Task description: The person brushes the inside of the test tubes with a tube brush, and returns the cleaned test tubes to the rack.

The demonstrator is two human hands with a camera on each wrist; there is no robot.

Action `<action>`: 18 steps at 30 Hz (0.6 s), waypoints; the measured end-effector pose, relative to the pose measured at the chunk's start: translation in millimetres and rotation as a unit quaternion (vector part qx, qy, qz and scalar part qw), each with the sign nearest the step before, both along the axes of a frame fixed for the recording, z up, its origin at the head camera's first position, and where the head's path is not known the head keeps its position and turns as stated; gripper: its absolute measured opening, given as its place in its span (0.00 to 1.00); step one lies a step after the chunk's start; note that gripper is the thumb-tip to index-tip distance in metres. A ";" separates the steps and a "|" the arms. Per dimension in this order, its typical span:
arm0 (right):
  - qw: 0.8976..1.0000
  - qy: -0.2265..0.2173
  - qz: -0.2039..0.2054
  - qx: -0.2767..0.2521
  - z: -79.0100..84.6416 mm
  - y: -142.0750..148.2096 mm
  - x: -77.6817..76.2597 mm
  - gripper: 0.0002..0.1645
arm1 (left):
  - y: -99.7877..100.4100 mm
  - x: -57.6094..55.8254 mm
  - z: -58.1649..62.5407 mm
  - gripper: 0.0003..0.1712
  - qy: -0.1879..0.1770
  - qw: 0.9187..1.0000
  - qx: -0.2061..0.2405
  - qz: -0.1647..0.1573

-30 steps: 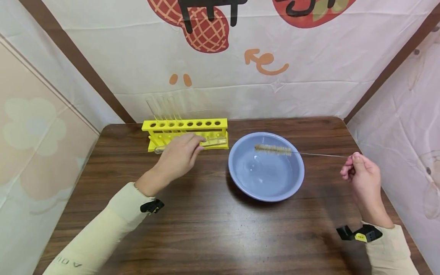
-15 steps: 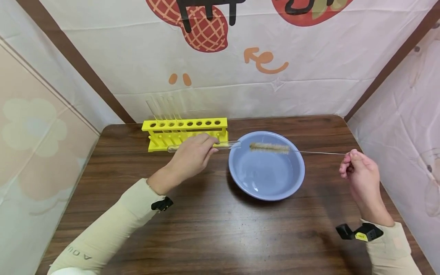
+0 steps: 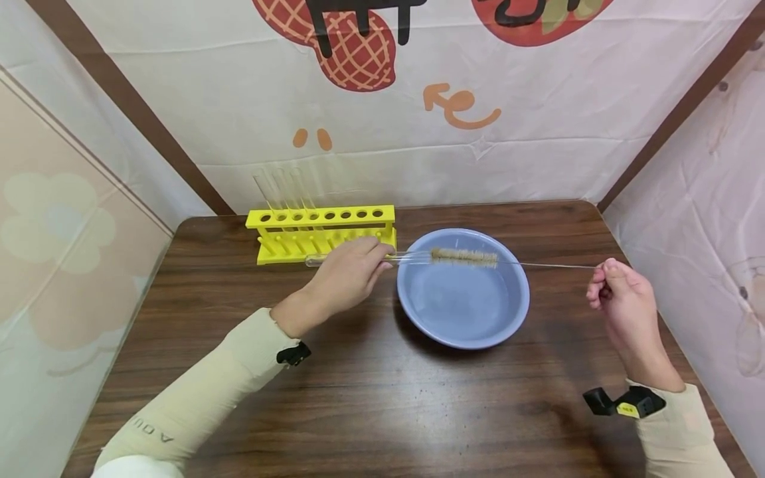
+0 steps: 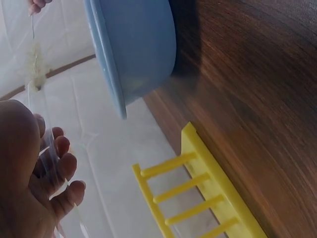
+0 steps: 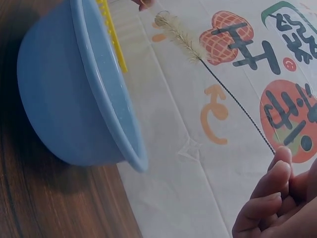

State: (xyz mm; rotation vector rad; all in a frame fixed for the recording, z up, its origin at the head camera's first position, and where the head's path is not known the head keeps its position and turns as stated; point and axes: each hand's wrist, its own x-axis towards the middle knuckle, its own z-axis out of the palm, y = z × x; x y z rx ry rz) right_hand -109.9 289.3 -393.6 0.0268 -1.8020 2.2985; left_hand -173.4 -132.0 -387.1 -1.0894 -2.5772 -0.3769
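My left hand (image 3: pixel 349 277) grips a clear glass test tube (image 3: pixel 412 257) that lies sideways, its rounded end to the left and its mouth over the blue basin (image 3: pixel 412 318). My right hand (image 3: pixel 627 292) pinches the twisted wire handle of a test tube brush (image 3: pixel 466 257), out to the right of the basin. The brush's bristly tip meets the mouth of the tube above the basin. In the left wrist view the fingers (image 4: pixel 64 166) curl round the tube. In the right wrist view thumb and fingertips (image 5: pixel 282 154) hold the end of the wire.
A yellow test tube rack (image 3: pixel 254 218) stands at the back left, behind my left hand. Several upright glass tubes (image 3: pixel 293 189) fill its left holes. The basin holds water. A printed cloth (image 3: pixel 538 119) hangs behind the wooden table (image 3: pixel 418 411).
My left hand has carried the tube rightward from in front of the rack to the basin. The brush has moved slightly left, and its tip now meets the tube's mouth.
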 end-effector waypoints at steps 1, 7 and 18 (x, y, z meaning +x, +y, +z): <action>1.000 0.001 0.003 0.001 0.3 0.8 -0.4 0.19 | 0.6 -0.1 -0.2 0.13 0.000 1.000 0.001 -0.001; 1.000 0.000 0.015 0.002 -1.2 4.6 -2.6 0.19 | 4.3 -0.1 -1.6 0.13 -0.011 1.000 0.007 -0.005; 1.000 -0.001 0.021 0.018 -0.6 0.4 -9.3 0.19 | 12.5 -2.4 -2.1 0.12 0.008 1.000 0.010 -0.014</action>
